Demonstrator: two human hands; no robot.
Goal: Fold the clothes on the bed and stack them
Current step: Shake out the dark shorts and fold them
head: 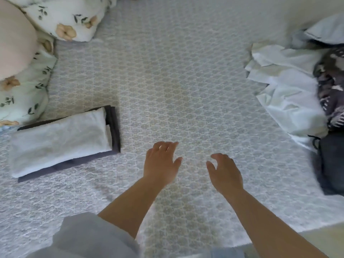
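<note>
over the middle of the bed (167, 81), both hands hang empty above the patterned cover: the left hand (161, 162) with its fingers loosely spread, the right hand (226, 173) with its fingers relaxed and a little curved, neither grasping anything. to the left lies the folded stack (61, 140), a pale folded garment resting on a dark one, squared up just beside the floral pillows (61, 17). at the right edge of the bed sits the unfolded pile (290, 90), a crumpled white garment in front, a dark patterned garment (331, 90) behind it and a dark garment (333, 161) nearer the person. judging by this, one fold looks finished and the hands are between pieces; the step in hand is fetching the next garment. the next move likely calls for reaching right, pinching the white garment by an edge and dragging it to the bare middle of the bed to spread it flat before folding.
</note>
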